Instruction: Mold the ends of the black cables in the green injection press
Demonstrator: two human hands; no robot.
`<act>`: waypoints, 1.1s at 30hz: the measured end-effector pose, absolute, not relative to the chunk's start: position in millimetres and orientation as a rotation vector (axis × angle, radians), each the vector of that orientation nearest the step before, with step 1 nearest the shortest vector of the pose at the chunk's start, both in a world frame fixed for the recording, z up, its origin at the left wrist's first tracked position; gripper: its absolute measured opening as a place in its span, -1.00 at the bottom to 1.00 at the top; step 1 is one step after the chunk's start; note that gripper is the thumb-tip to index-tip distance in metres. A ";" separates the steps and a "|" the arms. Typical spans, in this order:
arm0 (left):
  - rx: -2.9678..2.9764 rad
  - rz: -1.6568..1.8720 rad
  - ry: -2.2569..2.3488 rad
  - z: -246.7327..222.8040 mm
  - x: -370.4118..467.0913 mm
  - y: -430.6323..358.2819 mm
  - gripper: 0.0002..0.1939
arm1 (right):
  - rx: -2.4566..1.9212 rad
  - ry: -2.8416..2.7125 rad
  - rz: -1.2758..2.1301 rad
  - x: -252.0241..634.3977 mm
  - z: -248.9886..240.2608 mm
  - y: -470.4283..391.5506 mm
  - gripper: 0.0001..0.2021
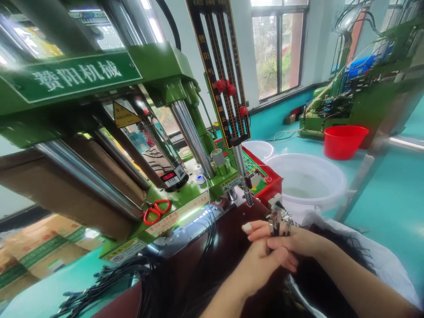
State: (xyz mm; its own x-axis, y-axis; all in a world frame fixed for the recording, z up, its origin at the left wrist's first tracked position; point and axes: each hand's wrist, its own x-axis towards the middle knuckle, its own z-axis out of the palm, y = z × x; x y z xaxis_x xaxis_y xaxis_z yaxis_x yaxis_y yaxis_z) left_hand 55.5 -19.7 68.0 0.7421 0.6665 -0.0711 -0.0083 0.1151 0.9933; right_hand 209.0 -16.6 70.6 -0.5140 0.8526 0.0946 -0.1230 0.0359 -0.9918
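Note:
Both hands meet low in the view, right of centre, over the edge of the dark red table [228,238]. My left hand [260,267] has its fingers curled in against the other hand. Around small dark connectors with metal tips [276,223], the fingers of my right hand [291,240] are bent, and the tips stick up above them. Which fingers grip the connectors is partly hidden by the overlap. Black cables [208,229] run across the table to the left of the hands.
A green press machine [165,75] with red-handled scissors [157,212] on its base stands at left. Bundled black cables [109,282] lie at lower left. To the right are a red control panel [276,187], a white tub [308,176] and a red bucket [344,143]. A person [155,157] shows behind the press.

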 end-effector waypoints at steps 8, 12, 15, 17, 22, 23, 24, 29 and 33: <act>0.799 0.503 0.698 40.5 74.7 -35.5 -0.56 | -0.775 -1.367 1.491 223.7 71.5 3.5 -0.60; 0.839 0.609 0.767 20.9 80.9 -42.6 -0.51 | -0.984 -1.847 1.353 214.7 74.6 11.9 -0.71; 0.825 0.697 0.802 15.2 84.0 -41.6 -0.49 | -0.965 -1.956 1.182 201.9 65.6 10.7 -0.70; 0.792 0.738 0.803 15.1 85.0 -39.0 -0.53 | -0.972 -1.954 0.974 194.4 57.2 9.3 -0.69; 0.786 0.824 0.746 16.2 83.4 -34.4 -0.60 | -0.919 -2.057 0.858 187.2 51.7 9.0 -0.67; 0.810 0.842 0.738 15.5 82.6 -34.3 -0.60 | -0.895 -2.066 0.931 187.2 54.1 9.7 -0.67; 0.831 0.860 0.736 14.6 81.8 -34.2 -0.61 | -0.865 -2.076 1.010 187.1 57.3 10.8 -0.65; 0.718 0.983 0.782 10.1 74.4 -30.6 -0.61 | -0.679 -2.176 1.374 175.2 70.7 26.8 -0.59; 0.511 1.143 0.864 11.7 57.8 -14.2 -0.59 | -0.745 -2.204 1.368 148.6 61.6 57.8 -0.60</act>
